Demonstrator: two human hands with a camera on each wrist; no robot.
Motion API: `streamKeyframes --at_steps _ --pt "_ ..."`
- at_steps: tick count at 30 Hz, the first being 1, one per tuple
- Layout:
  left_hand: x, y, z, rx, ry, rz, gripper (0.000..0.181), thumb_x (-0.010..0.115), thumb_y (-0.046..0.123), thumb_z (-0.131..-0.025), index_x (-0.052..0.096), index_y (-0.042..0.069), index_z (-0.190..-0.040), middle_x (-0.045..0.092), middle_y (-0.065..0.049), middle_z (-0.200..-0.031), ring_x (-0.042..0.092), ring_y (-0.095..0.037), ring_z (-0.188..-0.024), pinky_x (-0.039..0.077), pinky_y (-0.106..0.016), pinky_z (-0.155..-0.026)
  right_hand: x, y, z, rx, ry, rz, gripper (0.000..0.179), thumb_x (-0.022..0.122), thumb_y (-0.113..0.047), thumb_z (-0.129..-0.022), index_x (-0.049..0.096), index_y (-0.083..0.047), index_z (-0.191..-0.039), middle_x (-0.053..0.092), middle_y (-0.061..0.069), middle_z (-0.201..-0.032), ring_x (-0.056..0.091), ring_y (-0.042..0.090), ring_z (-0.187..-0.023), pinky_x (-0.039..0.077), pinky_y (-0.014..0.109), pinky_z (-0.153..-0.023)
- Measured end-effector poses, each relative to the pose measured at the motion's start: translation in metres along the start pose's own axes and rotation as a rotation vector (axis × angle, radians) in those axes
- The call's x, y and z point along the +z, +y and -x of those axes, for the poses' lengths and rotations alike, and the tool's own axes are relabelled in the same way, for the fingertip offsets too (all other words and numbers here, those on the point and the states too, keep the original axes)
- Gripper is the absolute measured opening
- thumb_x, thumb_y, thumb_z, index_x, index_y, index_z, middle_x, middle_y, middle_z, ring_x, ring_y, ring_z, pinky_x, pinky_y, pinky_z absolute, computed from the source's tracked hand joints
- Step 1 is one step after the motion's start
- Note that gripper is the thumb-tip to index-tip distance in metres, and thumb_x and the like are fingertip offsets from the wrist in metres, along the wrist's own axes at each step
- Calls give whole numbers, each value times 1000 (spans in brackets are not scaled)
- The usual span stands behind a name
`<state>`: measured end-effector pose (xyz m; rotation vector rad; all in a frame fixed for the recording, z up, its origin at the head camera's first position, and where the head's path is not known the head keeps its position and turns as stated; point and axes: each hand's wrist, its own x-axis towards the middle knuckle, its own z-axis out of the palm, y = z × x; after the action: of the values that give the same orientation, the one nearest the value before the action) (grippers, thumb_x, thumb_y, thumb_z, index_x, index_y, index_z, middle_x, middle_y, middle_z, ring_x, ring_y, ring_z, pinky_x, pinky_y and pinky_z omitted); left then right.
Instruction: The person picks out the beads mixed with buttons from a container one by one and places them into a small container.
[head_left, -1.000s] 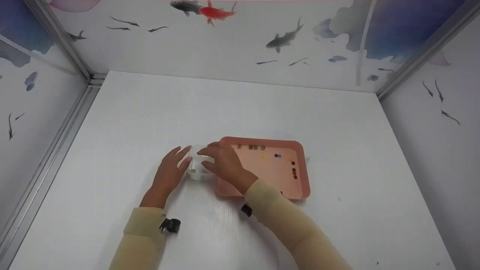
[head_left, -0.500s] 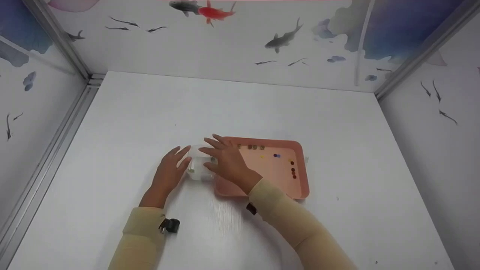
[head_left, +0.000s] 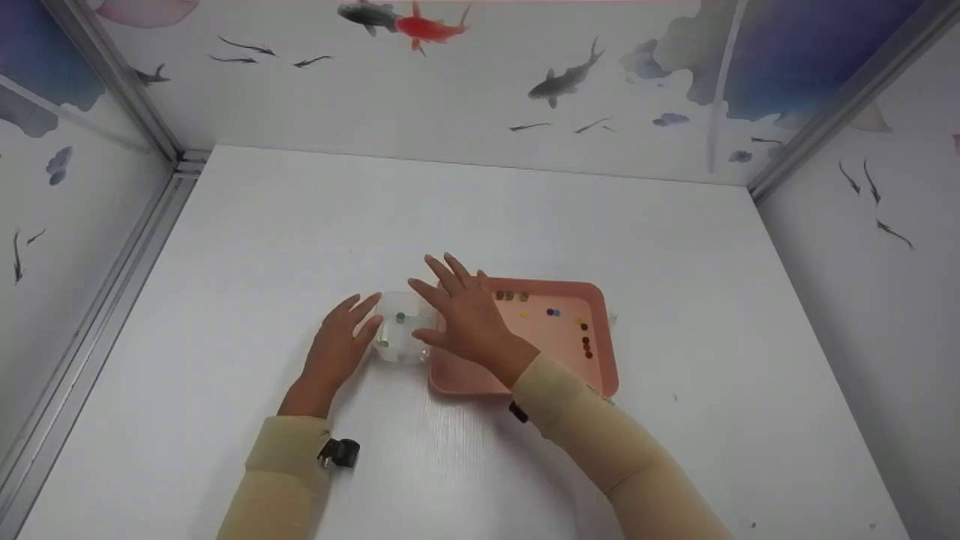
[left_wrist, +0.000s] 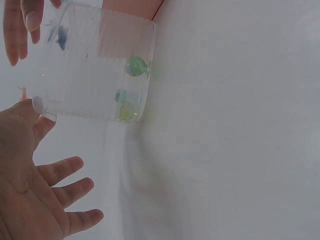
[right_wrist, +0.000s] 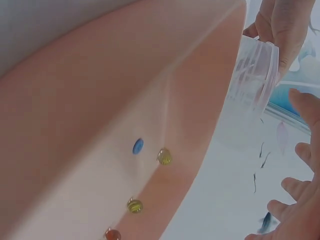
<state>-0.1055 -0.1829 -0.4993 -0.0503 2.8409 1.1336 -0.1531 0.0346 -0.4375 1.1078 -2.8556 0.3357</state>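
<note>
A clear plastic box lies against the left side of a pink tray. Inside the box are a dark green marble and a yellow-green marble; the left wrist view shows a green marble at the box's wall. With thumb and index finger my left hand holds the box's left rim, the other fingers spread. My right hand hovers over the tray's left end, fingers spread and holding nothing. It hides part of the tray.
Several yellowish marbles line the tray's far wall, and several dark reddish marbles its right side. Blue marbles lie between. Printed panels enclose the white table at the back and sides.
My right hand has drawn back rightward from the box, its fingers spreading. A dark green marble, near the right fingers half a second ago, now sits farther left in the box.
</note>
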Motion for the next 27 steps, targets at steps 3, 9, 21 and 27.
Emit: streamKeyframes --at_steps 3,9,21,27 --pt "0 0 0 -4 5 3 53 41 44 -103 40 18 -149 30 -20 -154 24 -42 -142 21 -59 -114 -3 3 1 2 -13 34 75 67 -55 -85 39 -26 -148 23 6 -160 16 30 -147 27 66 -108" --pt "1 -1 0 -1 28 8 56 40 49 -101 42 17 -147 33 -20 -153 27 -43 -141 23 -60 -112 -3 11 4 -16 -1 82 79 66 -59 -84 37 -25 -149 21 7 -160 15 32 -147 28 67 -105" --pt "1 -1 -1 -7 3 5 52 43 41 -103 40 19 -149 31 -20 -154 25 -43 -142 21 -58 -114 -8 25 13 -12 23 56 75 67 -53 -85 38 -26 -148 21 6 -159 13 33 -147 26 69 -104" --pt "0 0 -1 0 5 -6 52 44 41 -102 40 18 -149 31 -21 -153 26 -43 -141 22 -59 -113 -12 34 17 13 -11 49 75 67 -51 -86 35 -26 -149 20 6 -160 12 33 -148 25 70 -105"
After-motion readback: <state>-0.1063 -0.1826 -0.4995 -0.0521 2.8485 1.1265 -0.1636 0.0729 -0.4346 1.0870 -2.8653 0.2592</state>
